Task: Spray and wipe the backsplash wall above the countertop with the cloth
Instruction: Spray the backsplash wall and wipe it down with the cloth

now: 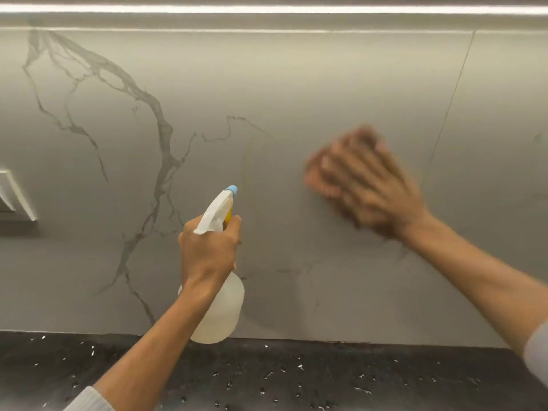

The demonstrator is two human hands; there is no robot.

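The backsplash wall (267,84) is grey marble with dark veins on its left half. My left hand (207,250) grips the neck of a translucent spray bottle (219,312) with a white trigger head and blue nozzle, held upright just in front of the wall. My right hand (367,188) is pressed flat against the wall to the right, blurred by motion. Under its fingers lies a brownish-orange cloth (311,173), mostly hidden, showing at the fingertips and lower edge.
A black speckled countertop (296,375) runs along the bottom. A white wall fitting (17,197) sticks out at the left edge. A light strip (267,8) glows along the top. A thin panel seam (450,105) slants down the wall on the right.
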